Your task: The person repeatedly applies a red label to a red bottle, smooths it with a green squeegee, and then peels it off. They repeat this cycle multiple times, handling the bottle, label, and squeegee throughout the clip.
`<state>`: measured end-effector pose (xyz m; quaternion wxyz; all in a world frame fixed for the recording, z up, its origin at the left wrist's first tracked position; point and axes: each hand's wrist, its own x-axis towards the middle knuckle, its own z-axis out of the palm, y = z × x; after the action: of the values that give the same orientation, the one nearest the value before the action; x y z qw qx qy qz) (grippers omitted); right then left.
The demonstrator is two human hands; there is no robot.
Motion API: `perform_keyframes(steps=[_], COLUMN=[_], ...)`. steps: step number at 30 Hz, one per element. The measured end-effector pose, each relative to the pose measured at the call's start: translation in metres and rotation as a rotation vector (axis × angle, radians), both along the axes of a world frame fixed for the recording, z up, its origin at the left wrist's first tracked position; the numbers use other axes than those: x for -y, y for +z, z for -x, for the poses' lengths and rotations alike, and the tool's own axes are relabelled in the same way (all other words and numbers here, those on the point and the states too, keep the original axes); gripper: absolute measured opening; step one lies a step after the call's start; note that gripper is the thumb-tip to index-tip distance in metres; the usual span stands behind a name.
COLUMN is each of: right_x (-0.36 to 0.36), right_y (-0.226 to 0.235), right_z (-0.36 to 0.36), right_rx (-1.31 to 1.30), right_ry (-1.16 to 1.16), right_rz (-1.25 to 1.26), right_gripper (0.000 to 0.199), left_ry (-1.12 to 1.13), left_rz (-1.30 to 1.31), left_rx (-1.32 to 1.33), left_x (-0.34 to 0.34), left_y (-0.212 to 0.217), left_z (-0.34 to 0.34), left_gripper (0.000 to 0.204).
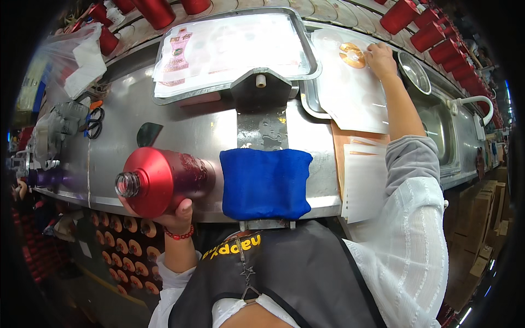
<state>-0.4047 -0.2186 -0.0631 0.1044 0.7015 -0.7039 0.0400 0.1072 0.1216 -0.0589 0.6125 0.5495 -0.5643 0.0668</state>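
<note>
My left hand point(178, 217) is closed round a red bottle point(156, 177), held tilted over the front edge of the metal worktop. Its clear glass neck point(127, 185) points left toward me, and darker patterning shows on the far side of its body. At the back right, my right hand point(381, 61) bends its fingers down against the edge of a round gold decal point(351, 54). That decal lies on a pale sheet point(350, 95). Between my hands sits a blue cloth-covered pad point(266, 183) on a metal bracket point(262, 123).
A metal tray point(314, 65) holding printed sheets point(235, 49) stands at the back. Scissors point(95, 121) and a dark green flat piece point(149, 134) lie left. On the right are a steel bowl point(414, 74) and a sink point(437, 123). Red bottles point(402, 16) line the back.
</note>
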Motion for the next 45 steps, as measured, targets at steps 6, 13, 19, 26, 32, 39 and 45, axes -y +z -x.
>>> perform_keyframes(steps=[6, 13, 19, 26, 32, 39, 45], right_x=[0.024, 0.062, 0.066, 0.042, -0.06, -0.153, -0.202], right_y=[-0.001, -0.025, -0.028, 0.036, 0.117, 0.147, 0.165], right_z=[0.016, 0.06, 0.083, 0.038, -0.04, -0.198, -0.284], right_rx=[0.023, 0.119, -0.042, 0.13, 1.08, 1.547, 1.751], right_ry=[-0.095, 0.02, 0.065, 0.055, 0.231, 0.55, 0.775], right_rz=[0.008, 0.183, 0.194, -0.042, -0.358, -0.434, -0.535], right_gripper=[0.072, 0.031, 0.028, 0.038, 0.03, 0.02, 0.019], left_ry=[-0.003, -0.061, -0.097, -0.155, -0.326, -0.242, -0.272], left_rz=[-0.005, -0.036, -0.011, 0.093, 0.015, -0.001, -0.035], left_rx=[0.014, -0.082, -0.108, -0.094, -0.086, -0.109, -0.054], left_x=[-0.006, -0.003, 0.002, 0.007, 0.007, -0.011, -0.023], left_y=[-0.006, -0.003, -0.001, -0.005, 0.017, 0.014, 0.033], left_z=[-0.002, 0.0, 0.002, -0.004, 0.003, 0.008, 0.013], left_gripper=[0.11, 0.112, 0.11, 0.112, 0.121, 0.114, 0.109])
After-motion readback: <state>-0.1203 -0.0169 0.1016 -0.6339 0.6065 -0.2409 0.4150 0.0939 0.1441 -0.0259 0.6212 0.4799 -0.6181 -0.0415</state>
